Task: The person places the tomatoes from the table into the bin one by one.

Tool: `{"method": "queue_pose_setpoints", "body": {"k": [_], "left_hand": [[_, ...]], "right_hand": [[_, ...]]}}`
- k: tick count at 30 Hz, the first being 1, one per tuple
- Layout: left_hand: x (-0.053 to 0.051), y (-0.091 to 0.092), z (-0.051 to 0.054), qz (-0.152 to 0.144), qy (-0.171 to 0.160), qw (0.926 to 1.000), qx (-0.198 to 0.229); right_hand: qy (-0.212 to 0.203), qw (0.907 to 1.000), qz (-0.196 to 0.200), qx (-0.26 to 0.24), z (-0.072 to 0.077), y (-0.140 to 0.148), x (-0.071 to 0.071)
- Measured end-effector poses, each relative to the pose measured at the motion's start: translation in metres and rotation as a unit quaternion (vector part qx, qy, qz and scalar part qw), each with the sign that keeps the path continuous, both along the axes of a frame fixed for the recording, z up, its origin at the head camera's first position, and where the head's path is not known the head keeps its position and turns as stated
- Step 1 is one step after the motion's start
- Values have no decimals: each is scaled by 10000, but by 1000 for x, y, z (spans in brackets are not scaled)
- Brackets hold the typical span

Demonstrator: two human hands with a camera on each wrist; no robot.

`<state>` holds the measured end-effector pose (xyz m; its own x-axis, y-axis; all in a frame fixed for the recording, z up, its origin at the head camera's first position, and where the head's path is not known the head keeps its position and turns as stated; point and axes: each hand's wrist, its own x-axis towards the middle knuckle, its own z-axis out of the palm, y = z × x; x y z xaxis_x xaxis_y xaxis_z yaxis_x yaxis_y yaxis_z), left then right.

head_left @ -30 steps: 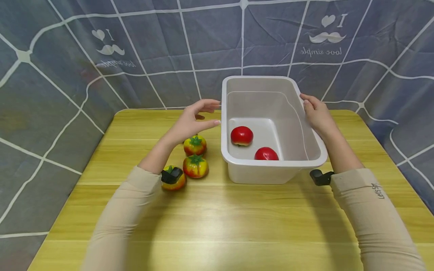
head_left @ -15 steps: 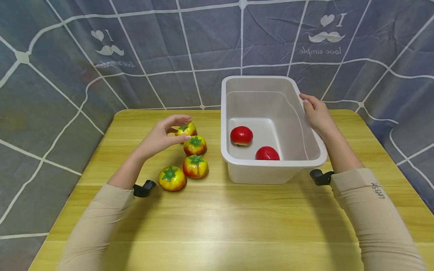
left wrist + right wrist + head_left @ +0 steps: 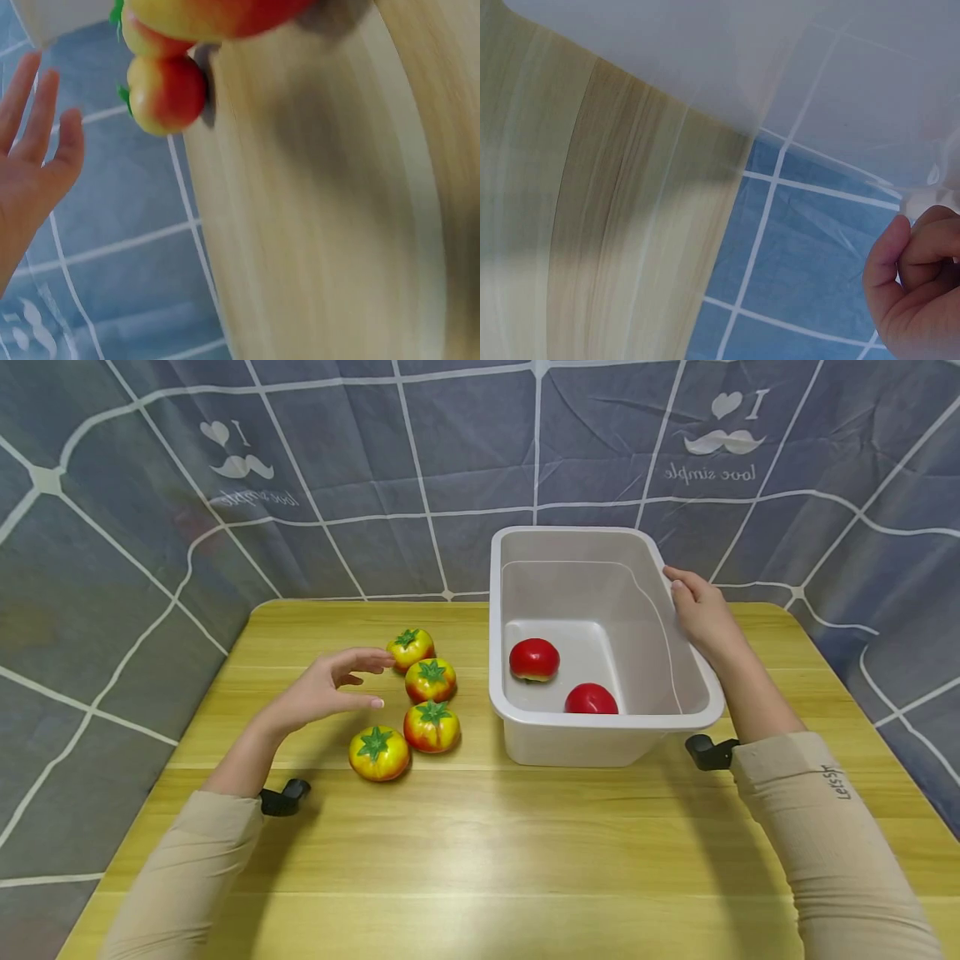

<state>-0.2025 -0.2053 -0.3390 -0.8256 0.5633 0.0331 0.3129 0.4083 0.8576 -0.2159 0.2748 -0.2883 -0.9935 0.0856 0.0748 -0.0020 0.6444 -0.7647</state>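
Observation:
Four yellow-red persimmon-like fruits with green leaves, among them the front one (image 3: 379,753) and the back one (image 3: 411,648), lie in a loose row on the table. Left of them hovers my left hand (image 3: 318,691), fingers spread and nothing in its grasp; in the left wrist view the hand (image 3: 34,157) is beside the fruits (image 3: 166,94). A light grey bin (image 3: 573,742) holds two red fruits (image 3: 535,660) on its floor. My right hand (image 3: 703,614) grips the bin's right rim; the right wrist view shows its curled fingers (image 3: 922,277) at the edge.
The wooden table (image 3: 450,860) reaches back to a grey-blue curtain (image 3: 480,452) with white lines, which also runs along both sides. Black wrist mounts (image 3: 285,797) stick out near both cuffs.
My left hand has moved from beside the bin's left rim leftward and toward the front, uncovering the fruits. The right hand and the bin have barely moved.

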Motion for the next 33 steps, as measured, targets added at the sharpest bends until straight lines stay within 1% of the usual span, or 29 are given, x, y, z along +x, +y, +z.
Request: {"method": "queue_pose_setpoints", "body": {"k": [6,10,13,16,20,23,29,33], "left_hand": [[4,-15,-11,-514,-397,9974,-313],[5,-23,-20,-718,-537,9956,-285],[7,-27,-27,-814,-623,9944,-245],[10,-29,-30,-880,-805,9925,-253],[12,-32,-36,-1055,-1116,9879,-218],[13,-33,-40,-1178,-1284,9844,-233],[17,-31,-46,-1253,-1503,9795,-470],[19,-30,-49,-1304,-1669,9767,-358]], "right_hand": [[30,10000,-34,2,0,0,0],[-12,10000,-25,42,0,0,-1],[-32,10000,-12,37,0,0,0],[-36,10000,-16,28,0,-1,0],[-35,10000,-6,3,0,-1,1],[-21,10000,1,1,1,-1,1],[-24,10000,2,27,1,0,1],[-49,10000,-8,47,1,0,0]]}}
